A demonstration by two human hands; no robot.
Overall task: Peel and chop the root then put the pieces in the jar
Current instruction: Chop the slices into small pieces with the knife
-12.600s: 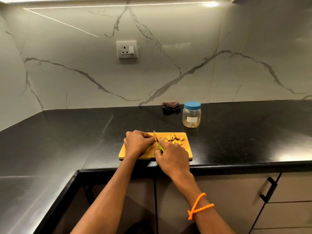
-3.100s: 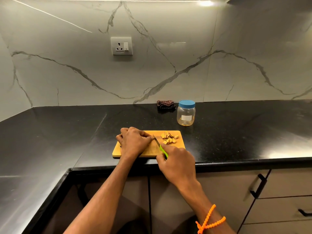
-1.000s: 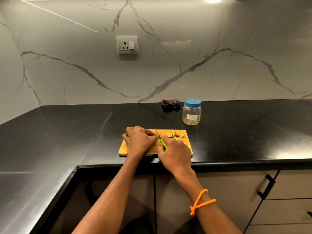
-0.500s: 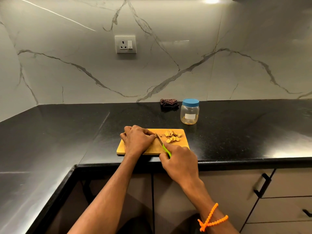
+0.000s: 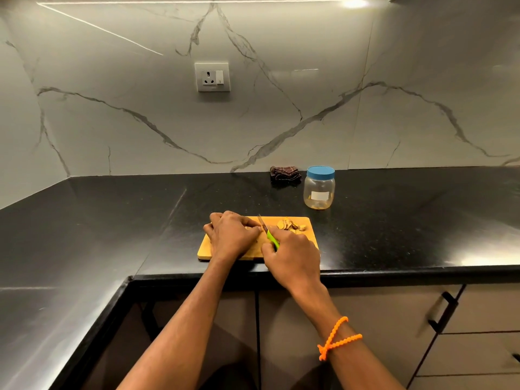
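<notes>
A wooden cutting board (image 5: 308,238) lies near the counter's front edge. My left hand (image 5: 231,236) rests curled on it, holding down the root, which is almost wholly hidden under the fingers. My right hand (image 5: 292,256) grips a green-handled knife (image 5: 268,233), its blade angled down beside my left fingertips. A small heap of sliced root pieces (image 5: 289,225) sits at the board's far right corner. A clear jar (image 5: 319,188) with its blue lid on stands behind the board to the right.
A folded dark cloth (image 5: 284,174) lies by the marble wall, left of the jar. The black counter (image 5: 112,220) wraps round to the left. A wall socket (image 5: 212,77) sits above. Cabinet drawers with black handles (image 5: 443,312) are below right.
The knife has come back in beside my left fingertips after drawing toward me half a second ago. My left hand stays on the root. The slice pile looks unchanged.
</notes>
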